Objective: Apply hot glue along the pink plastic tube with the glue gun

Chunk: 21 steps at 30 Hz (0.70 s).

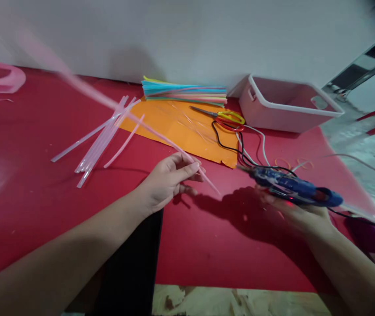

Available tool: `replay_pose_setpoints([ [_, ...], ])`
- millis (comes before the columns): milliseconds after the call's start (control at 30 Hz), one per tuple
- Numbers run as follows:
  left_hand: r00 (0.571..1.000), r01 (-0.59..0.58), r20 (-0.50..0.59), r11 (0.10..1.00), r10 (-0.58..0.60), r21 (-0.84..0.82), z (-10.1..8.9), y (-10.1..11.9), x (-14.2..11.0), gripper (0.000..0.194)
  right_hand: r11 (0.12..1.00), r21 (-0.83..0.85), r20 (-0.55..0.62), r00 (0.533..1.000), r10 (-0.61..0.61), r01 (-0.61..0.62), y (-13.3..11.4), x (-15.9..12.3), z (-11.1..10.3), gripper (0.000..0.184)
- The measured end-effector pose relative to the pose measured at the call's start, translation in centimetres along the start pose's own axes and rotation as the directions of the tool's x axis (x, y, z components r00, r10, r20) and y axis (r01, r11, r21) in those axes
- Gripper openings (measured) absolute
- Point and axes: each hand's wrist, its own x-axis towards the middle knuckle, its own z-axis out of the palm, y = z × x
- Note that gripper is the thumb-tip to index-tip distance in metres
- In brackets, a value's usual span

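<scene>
My left hand (171, 180) pinches a long pink pipe cleaner (161, 137) between thumb and fingers. Its lower tip points toward the right, while the far part stretches to the upper left and blurs. In my right hand (306, 215) is a blue hot glue gun (293, 186), its nozzle aimed left at the strip but apart from it. A small red light glows on the gun. Left of my left hand lie several translucent glue sticks (100, 140) in a loose pile, beside a short pink pipe cleaner piece (124, 142).
An orange sheet (171, 120) carries scissors (227, 118) and thin clear strands. Behind lies a bundle of coloured pipe cleaners (184, 91). A pinkish-white bin (279, 107) stands back right, near cables (263, 142). Pink ribbon (12, 81) sits far left; a purple box (372, 245) is at right.
</scene>
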Motion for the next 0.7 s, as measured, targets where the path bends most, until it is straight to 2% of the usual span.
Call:
replay_pose_setpoints([
  [67,1.0,0.005,0.004,1.0,-0.005,-0.03,-0.1,0.1,0.0,0.032,0.994,-0.096,-0.065,0.996,-0.055,0.049,-0.9,0.9,-0.5,0.035],
  [100,1.0,0.011,0.013,0.999,-0.01,-0.041,-0.1,0.1,0.1,0.032,0.962,-0.223,-0.038,0.984,-0.173,0.16,-1.3,1.3,-0.8,0.031],
  [133,1.0,0.014,0.018,0.999,-0.013,-0.047,-0.2,0.2,0.1,0.031,0.909,-0.316,0.059,0.961,-0.269,0.273,-1.6,1.8,-1.1,0.032],
  [200,1.0,0.022,0.022,0.999,-0.021,-0.043,-0.3,0.2,0.0,0.028,0.786,-0.447,0.175,0.904,-0.39,0.426,-2.0,2.4,-1.3,0.039],
  [267,1.0,0.024,0.019,0.999,-0.023,-0.031,-0.3,0.3,-0.1,0.026,0.7,-0.514,0.231,0.866,-0.444,0.496,-1.9,2.6,-1.2,0.052],
  [367,1.0,0.021,0.017,1.0,-0.021,-0.005,-0.3,0.4,-0.1,0.027,0.654,-0.552,0.275,0.854,-0.443,0.517,-1.6,2.6,-0.6,0.06],
  [567,1.0,0.007,0.011,0.995,-0.008,0.097,-0.1,0.2,-0.4,0.028,0.672,-0.538,0.318,0.861,-0.397,0.509,-1.2,2.9,0.3,0.059],
  [633,1.0,0.009,0.018,0.991,-0.012,0.135,-0.1,0.1,-0.5,0.027,0.673,-0.537,0.288,0.86,-0.421,0.509,-1.5,2.9,0.4,0.061],
  [700,0.999,0.017,0.03,0.984,-0.023,0.179,0.0,0.1,-0.6,0.026,0.678,-0.538,0.198,0.857,-0.475,0.5,-2.1,2.7,0.4,0.059],
])
